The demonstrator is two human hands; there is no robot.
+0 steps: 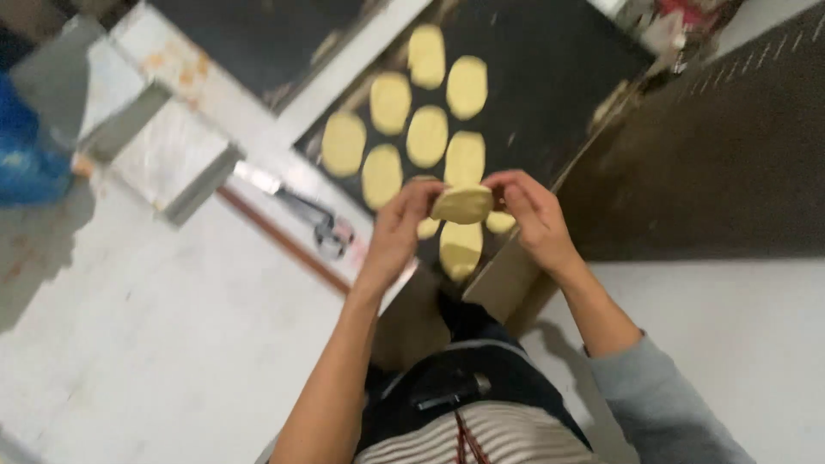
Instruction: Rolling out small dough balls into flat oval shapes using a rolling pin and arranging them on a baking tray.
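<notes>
Pale yellow flat oval dough piece (461, 204) sits pinched btwn our left hand (397, 234) and right hand (534, 216), fingertips on opposite edges, above the dark flat baking tray (559, 69). We judge it light, soft, easily dented; hold by rims, gently. Similar matte smooth yellow dough ovals (427, 135) lie on tray w/ gaps.

Dough piece (461, 204): pale yellow, as are the dough ovals (427, 136) on the black tray (550, 77). Sleeve (662, 404), right: grey. Apron (481, 434), near: black above, white-and-dark stripes below. Work surface (155, 326), left: white. Container (26, 146), far left: blue.
</notes>
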